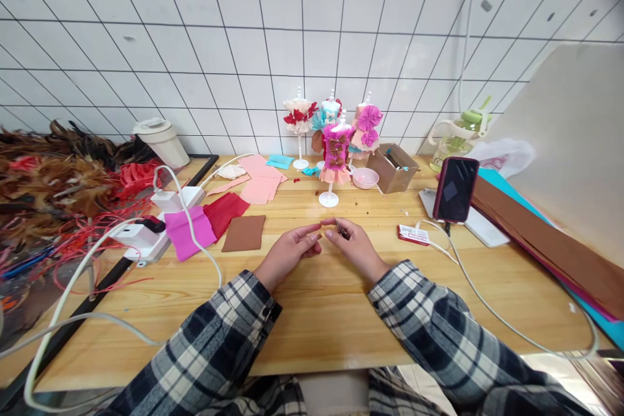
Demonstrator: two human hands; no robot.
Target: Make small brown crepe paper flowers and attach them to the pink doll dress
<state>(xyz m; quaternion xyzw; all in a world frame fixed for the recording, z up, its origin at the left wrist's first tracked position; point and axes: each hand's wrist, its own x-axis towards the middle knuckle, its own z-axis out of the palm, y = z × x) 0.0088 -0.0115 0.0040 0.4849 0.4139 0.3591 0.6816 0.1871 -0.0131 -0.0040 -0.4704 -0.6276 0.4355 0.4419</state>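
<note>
Both hands meet over the wooden table, their fingertips close together. My left hand (291, 250) is closed, thumb pressed toward the fingers; whatever it pinches is too small to name. In the curled fingers of my right hand (358, 248) sits a small dark metal tool (343, 232), mostly hidden by the hand. Just beyond the hands stands a mini dress form (336, 149) in a magenta top with brown bows and a peach skirt, on a round white base. To the left of my left hand lies a brown crepe paper piece (244, 233), with a red piece (227, 213) and a magenta piece (190, 233) beside it.
Several more dressed mini forms (299, 120) stand behind, near a pink bowl (365, 177) and a cardboard box (392, 168). Left are a power strip (146, 240), cables and feathers (68, 175). Right are a propped phone (456, 188), a cable and brown paper (541, 240).
</note>
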